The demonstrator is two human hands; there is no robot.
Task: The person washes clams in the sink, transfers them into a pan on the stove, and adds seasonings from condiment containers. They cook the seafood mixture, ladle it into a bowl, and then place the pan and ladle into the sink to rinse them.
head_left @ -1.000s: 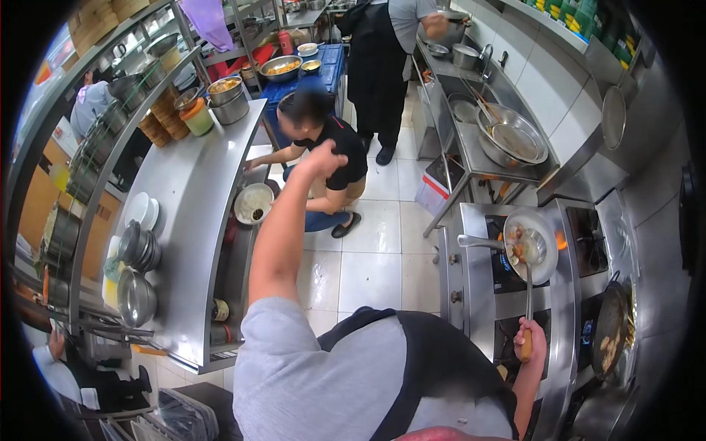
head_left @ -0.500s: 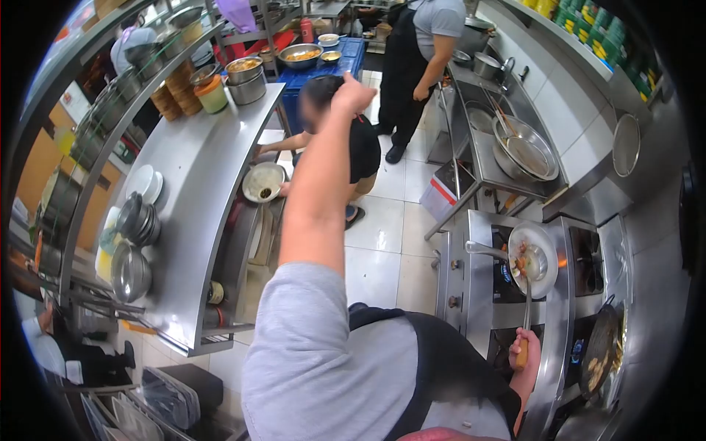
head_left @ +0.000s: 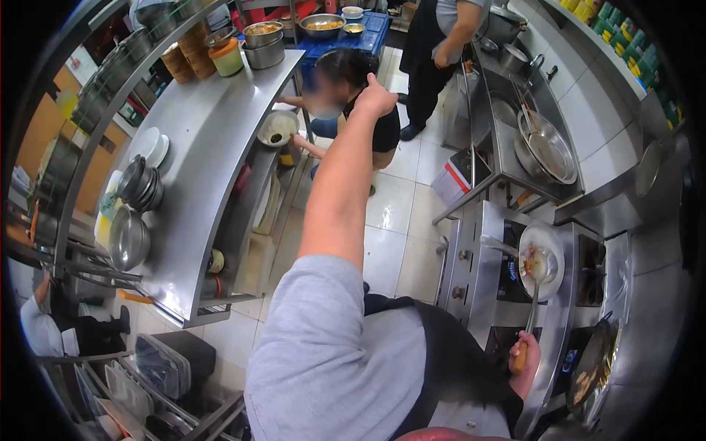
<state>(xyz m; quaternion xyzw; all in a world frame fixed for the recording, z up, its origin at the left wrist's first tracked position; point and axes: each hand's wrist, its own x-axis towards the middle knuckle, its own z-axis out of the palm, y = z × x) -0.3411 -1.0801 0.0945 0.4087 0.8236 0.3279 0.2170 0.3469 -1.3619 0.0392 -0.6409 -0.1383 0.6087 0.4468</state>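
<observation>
My left arm stretches forward. My left hand (head_left: 376, 98) holds nothing, with one finger pointing out and the others partly curled. Beyond it a crouching person (head_left: 353, 81) has a hand at a metal bowl (head_left: 279, 128) with something dark in it, beside the steel table. Low at the right, my right hand (head_left: 523, 356) is closed round the wooden handle of a ladle (head_left: 532, 312). Its metal end rests in a light-coloured pan (head_left: 553, 245) with bits of food and some liquid, on the stove. The pan's handle (head_left: 500, 245) points left.
The steel table (head_left: 193, 147) carries stacked bowls (head_left: 140, 184), plates (head_left: 151, 145) and pots. Another person in a dark apron (head_left: 430, 66) stands at the back. At right are a sink counter with a large metal bowl (head_left: 550, 151) and a dark frying pan (head_left: 590, 365) with food.
The view has shifted, so the room appears further left and lower or further right. The ladle's end has moved within the pan. My left arm still points forward.
</observation>
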